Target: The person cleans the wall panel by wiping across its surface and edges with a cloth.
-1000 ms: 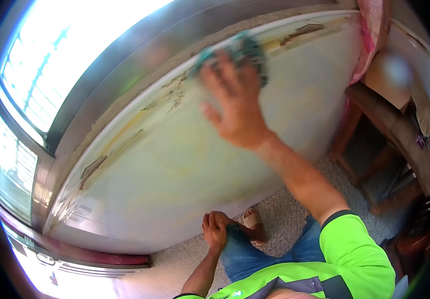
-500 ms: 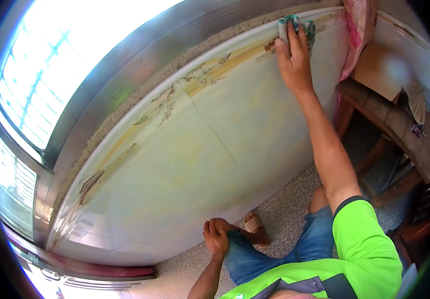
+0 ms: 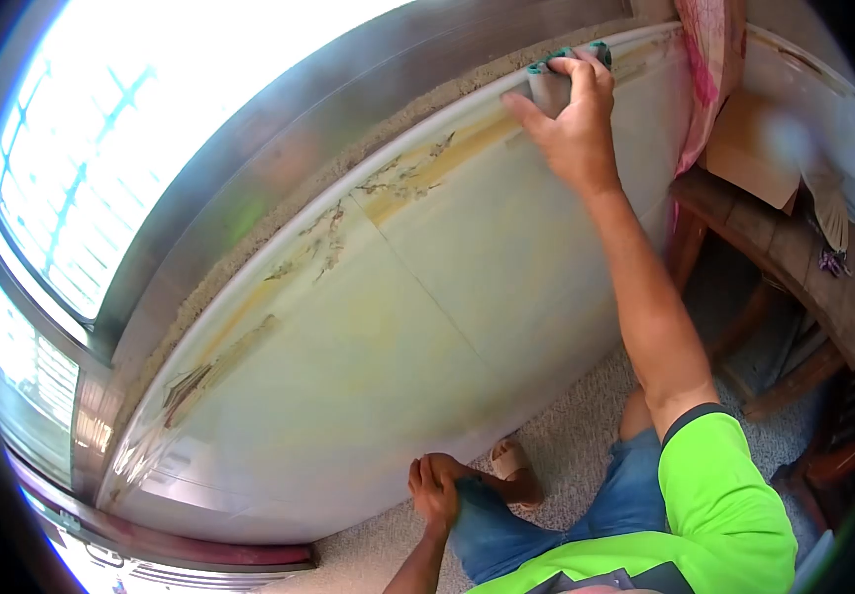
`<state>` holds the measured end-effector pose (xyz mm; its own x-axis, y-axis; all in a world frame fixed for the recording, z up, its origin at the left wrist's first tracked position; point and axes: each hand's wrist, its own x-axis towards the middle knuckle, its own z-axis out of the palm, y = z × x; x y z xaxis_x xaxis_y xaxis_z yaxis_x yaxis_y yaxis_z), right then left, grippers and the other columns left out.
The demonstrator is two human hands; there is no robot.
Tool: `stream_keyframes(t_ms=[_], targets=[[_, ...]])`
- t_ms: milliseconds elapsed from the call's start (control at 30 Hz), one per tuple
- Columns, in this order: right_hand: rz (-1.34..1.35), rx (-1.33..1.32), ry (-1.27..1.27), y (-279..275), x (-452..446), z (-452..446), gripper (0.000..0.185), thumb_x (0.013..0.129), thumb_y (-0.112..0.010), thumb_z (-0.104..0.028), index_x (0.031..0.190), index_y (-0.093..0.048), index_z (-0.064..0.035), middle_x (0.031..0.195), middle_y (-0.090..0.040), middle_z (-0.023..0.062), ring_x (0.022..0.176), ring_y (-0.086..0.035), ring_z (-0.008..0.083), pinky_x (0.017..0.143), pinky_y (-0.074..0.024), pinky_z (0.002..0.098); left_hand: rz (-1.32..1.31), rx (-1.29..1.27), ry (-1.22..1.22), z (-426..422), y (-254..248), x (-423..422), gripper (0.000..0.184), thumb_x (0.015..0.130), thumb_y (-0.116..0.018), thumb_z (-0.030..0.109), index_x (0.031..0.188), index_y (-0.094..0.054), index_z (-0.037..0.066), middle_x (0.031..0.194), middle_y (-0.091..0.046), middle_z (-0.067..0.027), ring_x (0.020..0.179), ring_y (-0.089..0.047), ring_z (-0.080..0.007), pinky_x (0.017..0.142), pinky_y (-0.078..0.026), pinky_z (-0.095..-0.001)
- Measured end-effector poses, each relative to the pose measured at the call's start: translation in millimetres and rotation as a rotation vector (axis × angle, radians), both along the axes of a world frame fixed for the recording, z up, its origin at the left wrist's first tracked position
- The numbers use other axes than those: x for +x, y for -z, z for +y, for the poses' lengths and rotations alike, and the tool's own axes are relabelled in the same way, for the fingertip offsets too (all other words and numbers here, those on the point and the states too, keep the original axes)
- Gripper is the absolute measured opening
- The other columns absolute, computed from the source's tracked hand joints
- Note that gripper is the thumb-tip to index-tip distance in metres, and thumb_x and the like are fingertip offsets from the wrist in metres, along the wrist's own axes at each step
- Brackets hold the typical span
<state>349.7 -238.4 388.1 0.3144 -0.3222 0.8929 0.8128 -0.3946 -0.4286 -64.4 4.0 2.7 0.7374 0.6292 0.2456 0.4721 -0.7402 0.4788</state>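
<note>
My right hand (image 3: 576,129) is up at the wall's top border, its fingers closed on a green and grey-white cloth (image 3: 549,92). The thumb is spread to the left, and the cloth lies against the pale tiled wall (image 3: 427,287) just under its rounded white edge. Much of the cloth is hidden behind the fingers. Low in the view, my left hand (image 3: 435,490) rests on my bent knee beside the wall, holding nothing, with its fingers laid over the knee.
A barred window (image 3: 81,168) with a metal frame rises behind the wall's edge. To the right stand a pink curtain (image 3: 709,74), a wooden stool (image 3: 784,243), a cardboard box (image 3: 752,148) and a hand fan (image 3: 826,210). Speckled floor (image 3: 576,416) lies below.
My right hand has slid the cloth a little left and down along the wall's upper border, and its thumb now spreads wider. My left hand stays on the knee.
</note>
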Motion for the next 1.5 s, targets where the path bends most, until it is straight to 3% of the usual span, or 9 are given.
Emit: stream_keyframes(t_ms=[200, 300, 600, 933, 1267, 1333, 1367, 1433, 1500], targets=[[0.034, 0.085, -0.105, 0, 7, -6, 0.053, 0.077, -0.085, -0.02, 0.119, -0.057, -0.0007, 0.138, -0.046, 0.0235, 0.132, -0.042, 0.0404, 0.112, -0.0374, 0.048, -0.011, 0.011, 0.014, 0, 3, -5, 0.056, 0.095, -0.057, 0.034, 0.146, -0.05, 0.01, 0.149, -0.045, -0.0226, 0.13, -0.047, -0.0466, 0.108, -0.042, -0.0539], [-0.116, 0.04, -0.019, 10, 1, 4, 0.044, 0.076, -0.083, -0.016, 0.112, -0.062, -0.0039, 0.135, -0.05, 0.0211, 0.127, -0.047, 0.041, 0.11, -0.0389, 0.0488, -0.005, 0.01, 0.011, 1, 4, -4, 0.057, 0.095, -0.058, 0.034, 0.146, -0.05, 0.01, 0.149, -0.046, -0.0222, 0.13, -0.047, -0.0467, 0.108, -0.042, -0.0538], [-0.122, -0.002, 0.0, 19, -3, -2, 0.026, 0.082, -0.071, -0.004, 0.108, -0.068, -0.0092, 0.116, -0.058, 0.0132, 0.11, -0.052, 0.0367, 0.096, -0.0456, 0.0452, -0.014, 0.004, 0.001, 2, 4, -6, 0.055, 0.094, -0.058, 0.032, 0.145, -0.052, 0.01, 0.148, -0.046, -0.023, 0.129, -0.048, -0.0472, 0.108, -0.042, -0.0543], [-0.064, -0.234, 0.104, -7, -10, -17, 0.029, 0.082, -0.083, -0.027, 0.098, -0.069, -0.0066, 0.098, -0.062, 0.011, 0.1, -0.054, 0.0355, 0.088, -0.0482, 0.0452, -0.022, 0.009, 0.009, 6, 7, -7, 0.054, 0.096, -0.059, 0.034, 0.144, -0.052, 0.011, 0.147, -0.047, -0.0233, 0.128, -0.048, -0.047, 0.108, -0.042, -0.0545], [-0.233, -0.432, 0.149, -38, -8, -47, 0.025, 0.081, -0.082, -0.022, 0.095, -0.07, -0.006, 0.1, -0.064, 0.01, 0.095, -0.058, 0.0341, 0.083, -0.0507, 0.0436, -0.007, 0.012, 0.007, 7, 11, -8, 0.056, 0.095, -0.057, 0.035, 0.145, -0.05, 0.01, 0.148, -0.046, -0.0226, 0.13, -0.047, -0.0465, 0.109, -0.041, -0.0537], [0.326, -1.081, -0.256, -58, 9, -85, 0.08, 0.079, -0.08, -0.04, 0.149, -0.049, -0.0159, 0.164, -0.032, 0.0165, 0.153, -0.024, 0.0349, 0.124, -0.0172, 0.0603, -0.002, 0.005, 0.007, 6, 9, -8, 0.057, 0.095, -0.057, 0.036, 0.146, -0.05, 0.011, 0.148, -0.046, -0.0225, 0.13, -0.047, -0.0465, 0.109, -0.041, -0.0534], [0.325, -1.08, -0.257, -52, 4, -73, 0.08, 0.079, -0.08, -0.04, 0.149, -0.049, -0.0159, 0.164, -0.032, 0.0165, 0.153, -0.024, 0.0349, 0.124, -0.0172, 0.0603, -0.003, 0.006, 0.006, 5, 7, -8, 0.057, 0.095, -0.057, 0.036, 0.146, -0.05, 0.011, 0.148, -0.046, -0.0225, 0.13, -0.047, -0.0465, 0.109, -0.041, -0.0534], [-0.307, -0.468, 0.152, -30, -9, -34, 0.019, 0.082, -0.08, -0.017, 0.096, -0.069, -0.0073, 0.099, -0.063, 0.0098, 0.096, -0.059, 0.0344, 0.083, -0.0514, 0.0446, 0.01, 0.002, 0.001, 4, 4, -8, 0.056, 0.096, -0.057, 0.036, 0.146, -0.05, 0.011, 0.149, -0.046, -0.0225, 0.131, -0.047, -0.0463, 0.109, -0.041, -0.0533], [-0.246, -0.443, 0.166, -23, -2, -39, 0.017, 0.083, -0.078, -0.014, 0.097, -0.069, -0.0085, 0.098, -0.063, 0.0094, 0.096, -0.059, 0.0341, 0.083, -0.0521, 0.0445, 0.007, 0.006, 0.004, 6, 7, -9, 0.056, 0.096, -0.057, 0.036, 0.146, -0.05, 0.01, 0.149, -0.046, -0.0227, 0.131, -0.047, -0.0461, 0.109, -0.041, -0.0532]])
